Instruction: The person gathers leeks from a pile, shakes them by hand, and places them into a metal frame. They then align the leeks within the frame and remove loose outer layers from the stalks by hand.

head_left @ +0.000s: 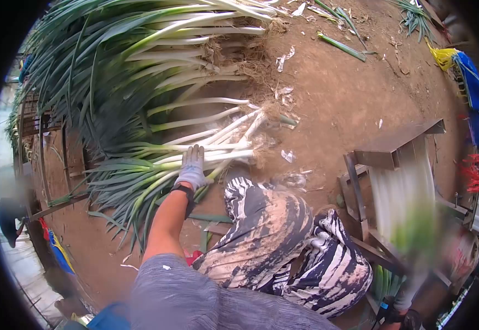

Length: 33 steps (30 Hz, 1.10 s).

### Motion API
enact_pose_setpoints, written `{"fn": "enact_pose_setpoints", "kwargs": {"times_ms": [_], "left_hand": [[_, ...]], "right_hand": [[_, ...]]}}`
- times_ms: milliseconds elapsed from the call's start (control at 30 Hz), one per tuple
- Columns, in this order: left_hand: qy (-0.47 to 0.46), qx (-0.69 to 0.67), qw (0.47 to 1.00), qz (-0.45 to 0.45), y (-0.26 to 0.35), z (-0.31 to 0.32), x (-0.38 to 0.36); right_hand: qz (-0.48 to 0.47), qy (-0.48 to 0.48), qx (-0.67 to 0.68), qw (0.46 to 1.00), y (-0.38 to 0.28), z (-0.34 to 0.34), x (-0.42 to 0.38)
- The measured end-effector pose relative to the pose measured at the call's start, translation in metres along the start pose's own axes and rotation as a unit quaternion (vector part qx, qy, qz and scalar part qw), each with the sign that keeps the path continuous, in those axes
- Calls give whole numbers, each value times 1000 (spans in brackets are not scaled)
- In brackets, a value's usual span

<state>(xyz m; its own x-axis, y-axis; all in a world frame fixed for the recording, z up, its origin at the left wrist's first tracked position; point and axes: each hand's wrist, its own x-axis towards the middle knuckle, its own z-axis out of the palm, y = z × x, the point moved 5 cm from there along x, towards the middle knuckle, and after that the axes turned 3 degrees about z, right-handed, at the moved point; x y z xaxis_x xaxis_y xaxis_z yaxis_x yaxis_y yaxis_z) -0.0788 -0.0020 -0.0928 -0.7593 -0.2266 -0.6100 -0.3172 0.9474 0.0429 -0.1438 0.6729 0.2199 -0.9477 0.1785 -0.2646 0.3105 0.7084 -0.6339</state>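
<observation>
My left hand [193, 166], in a pale glove with a dark band at the wrist, lies on a few long green onions [226, 155] on the ground. Its fingers are stretched out over the white stems, pointing away from me. At the lower right, my right hand [410, 291], also gloved, is smeared by motion and its fingers cannot be made out. Just beyond it, a blurred bundle of green onions [404, 192] lies in a brown metal frame [382, 157], white stems away from me and green part towards my hand.
A large heap of green onions [118, 66] covers the ground at upper left, roots facing right. Loose leaves [341, 47] and peeled skins [284, 59] litter the brown soil [333, 93]. My bent knees [272, 231] lie between both hands. Blue and yellow material [468, 77] stands at right.
</observation>
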Motion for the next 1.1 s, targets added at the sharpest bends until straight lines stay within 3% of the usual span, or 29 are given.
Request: {"fn": "enact_pose_setpoints", "kwargs": {"times_ms": [67, 167, 233, 300, 333, 567, 800, 933, 1000, 1100], "left_hand": [[3, -13, 1000, 13, 6, 2, 23], [47, -23, 999, -4, 7, -5, 44], [66, 49, 996, -20, -16, 25, 72], [-19, 13, 998, -62, 1, -40, 38], [-5, 17, 999, -46, -2, -40, 38], [92, 49, 995, -1, -14, -6, 27], [168, -11, 986, -8, -18, -4, 10], [228, -17, 974, 11, -23, -3, 11], [213, -36, 976, 20, -25, 2, 8], [200, -64, 978, 19, -12, -49, -31]], "right_hand": [[48, 30, 37, 998, -16, 8, 0], [23, 23, -58, 998, -7, -2, 7], [27, 24, -81, 996, -6, -7, 9], [53, 24, -43, 997, -17, -4, 6], [88, 19, -15, 996, -1, -9, 9], [86, 32, -11, 996, 26, -16, 13], [-20, 69, -82, 994, 15, -8, 13], [-17, 97, -39, 994, 8, 0, 13], [-9, 109, -20, 994, 11, 2, 12], [-19, 126, -8, 992, 10, 5, 16]]}}
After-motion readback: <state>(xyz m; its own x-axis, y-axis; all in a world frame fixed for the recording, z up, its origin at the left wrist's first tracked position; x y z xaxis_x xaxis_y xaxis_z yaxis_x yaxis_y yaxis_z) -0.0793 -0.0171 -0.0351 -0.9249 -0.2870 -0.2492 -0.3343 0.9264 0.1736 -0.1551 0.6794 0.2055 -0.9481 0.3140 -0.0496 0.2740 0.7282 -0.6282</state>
